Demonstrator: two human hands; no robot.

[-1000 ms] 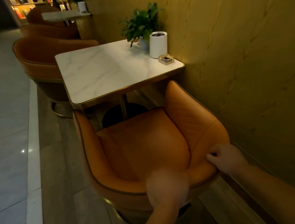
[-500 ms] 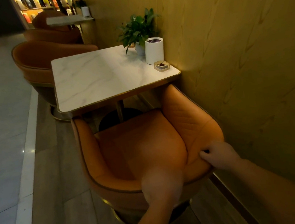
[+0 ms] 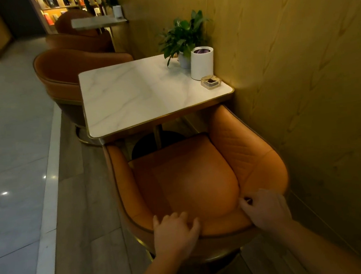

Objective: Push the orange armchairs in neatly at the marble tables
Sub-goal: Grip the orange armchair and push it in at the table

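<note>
An orange armchair [image 3: 188, 178] stands right below me, its open front facing a white marble table [image 3: 139, 96] with a gold rim. The armrest tips reach the table's near edge. My left hand [image 3: 174, 232] lies over the top of the chair's curved backrest, fingers spread on the leather. My right hand [image 3: 266, 206] grips the backrest rim further right, fingers curled over it. A second orange armchair [image 3: 64, 71] sits on the table's far side, its back to me.
A potted plant [image 3: 184, 37], a white cylinder [image 3: 202, 63] and a small glass ashtray [image 3: 211, 82] stand at the table's wall side. The yellow wood wall [image 3: 303, 77] runs close along the chair's right. Further back are another marble table [image 3: 96, 22] and chairs. Tiled floor [image 3: 4, 157] lies to the left.
The chair has slid closer to the table, its arms now at the table edge. My left hand has settled on the backrest with fingers spread; my right hand stays on the rim.
</note>
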